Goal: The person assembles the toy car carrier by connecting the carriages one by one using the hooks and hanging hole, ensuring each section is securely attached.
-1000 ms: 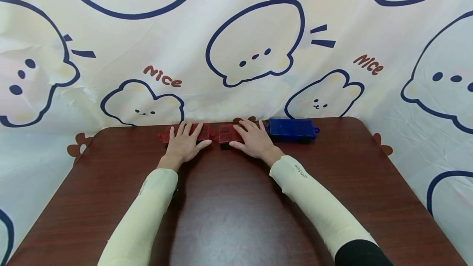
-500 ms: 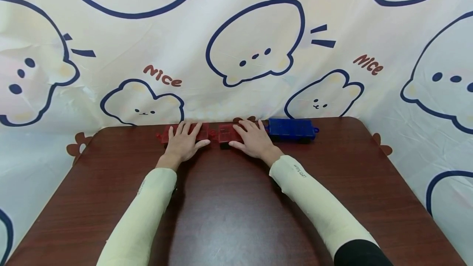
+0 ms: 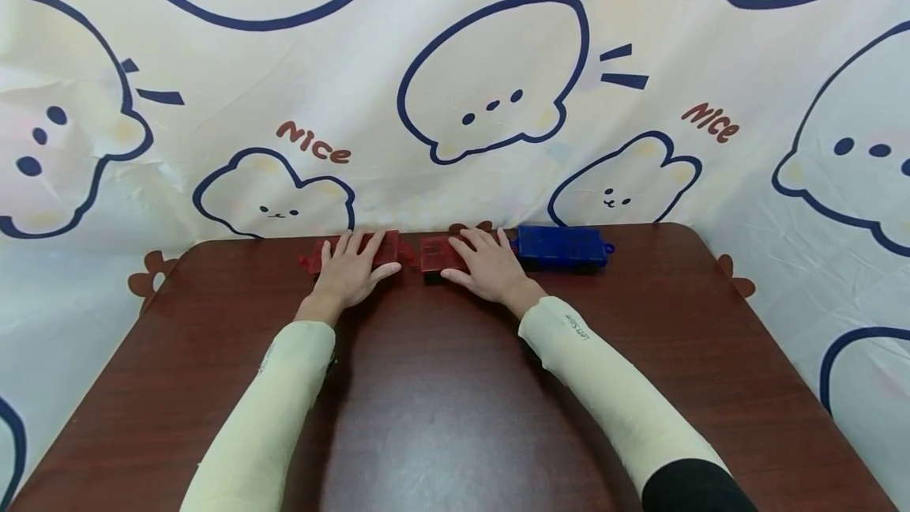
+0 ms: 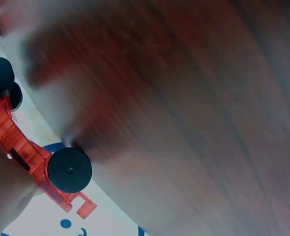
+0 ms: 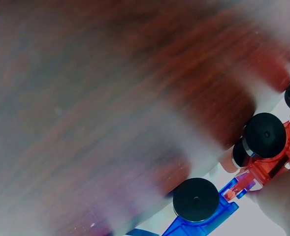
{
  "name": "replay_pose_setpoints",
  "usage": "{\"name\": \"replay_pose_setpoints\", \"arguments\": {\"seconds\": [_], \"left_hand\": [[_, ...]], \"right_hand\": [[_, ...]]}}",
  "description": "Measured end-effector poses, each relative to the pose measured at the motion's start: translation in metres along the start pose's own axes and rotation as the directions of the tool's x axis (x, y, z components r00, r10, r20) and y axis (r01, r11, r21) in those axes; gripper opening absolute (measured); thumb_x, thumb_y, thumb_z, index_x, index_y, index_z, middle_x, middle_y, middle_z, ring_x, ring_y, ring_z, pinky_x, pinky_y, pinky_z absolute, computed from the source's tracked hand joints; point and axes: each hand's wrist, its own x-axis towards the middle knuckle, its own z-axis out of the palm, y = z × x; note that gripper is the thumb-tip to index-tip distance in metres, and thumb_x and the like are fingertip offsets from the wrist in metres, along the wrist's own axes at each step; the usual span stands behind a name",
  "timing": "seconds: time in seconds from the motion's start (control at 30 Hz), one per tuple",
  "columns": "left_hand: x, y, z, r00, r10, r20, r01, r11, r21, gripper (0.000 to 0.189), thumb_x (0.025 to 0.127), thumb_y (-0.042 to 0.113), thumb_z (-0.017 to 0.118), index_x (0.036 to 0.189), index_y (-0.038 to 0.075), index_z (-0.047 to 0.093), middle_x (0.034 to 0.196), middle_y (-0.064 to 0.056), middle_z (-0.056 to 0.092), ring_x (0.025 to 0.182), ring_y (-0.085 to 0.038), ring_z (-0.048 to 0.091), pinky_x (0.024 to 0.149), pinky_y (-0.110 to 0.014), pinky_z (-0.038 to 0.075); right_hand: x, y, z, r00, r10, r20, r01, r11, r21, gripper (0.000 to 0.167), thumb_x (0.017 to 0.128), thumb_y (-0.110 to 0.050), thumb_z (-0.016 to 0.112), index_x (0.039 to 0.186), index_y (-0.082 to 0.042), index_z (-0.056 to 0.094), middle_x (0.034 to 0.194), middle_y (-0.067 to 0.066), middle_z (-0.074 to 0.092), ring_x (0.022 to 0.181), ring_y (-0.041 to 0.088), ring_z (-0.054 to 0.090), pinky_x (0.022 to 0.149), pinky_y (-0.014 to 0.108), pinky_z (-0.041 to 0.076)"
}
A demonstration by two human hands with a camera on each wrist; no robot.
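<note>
A translucent red toy train wagon (image 3: 389, 247) stands near the table's far edge, slightly slanted. My left hand (image 3: 347, 275) holds it from above, fingers spread over its top and thumb on the near side. To its right is a second red wagon (image 3: 432, 256), gripped by my right hand (image 3: 494, 271); a fingertip (image 5: 227, 162) shows beyond its wheel. A narrow gap separates the red wagons, with the left one's coupling in it. A blue wagon (image 3: 562, 248) stands at the right; its coupling (image 5: 230, 189) overlaps the second red wagon's hook in the right wrist view.
The dark brown wooden table (image 3: 426, 409) reaches toward me, with rounded far corners. A white cloth (image 3: 483, 196) printed with cartoon figures hangs right behind the far edge and along both sides.
My left hand and the left red wagon have shifted slightly left, and the wagon's right end has swung away from me. The right hand, second red wagon and blue wagon have stayed put.
</note>
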Motion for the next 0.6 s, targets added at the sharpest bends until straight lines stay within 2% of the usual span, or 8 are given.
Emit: {"name": "replay_pose_setpoints", "arguments": {"seconds": [0.6], "left_hand": [[-0.0025, -0.0025, -0.0009, 1.0, 0.019, 0.001, -0.019, 1.0, -0.004, 0.08, 0.1, 0.061, 0.049, 0.162, 0.015, 0.025, 0.159, -0.022, 0.026, 0.149, -0.047, 0.014, 0.116, -0.071, 0.003]], "right_hand": [[0.0036, -0.0008, 0.0008, 1.0, 0.019, 0.004, -0.019, 1.0, -0.023, 0.078, 0.099, -0.07, 0.039, 0.16, -0.022, 0.035, 0.164, 0.008, 0.029, 0.151, 0.03, 0.023, 0.12, 0.062, 0.011]]}}
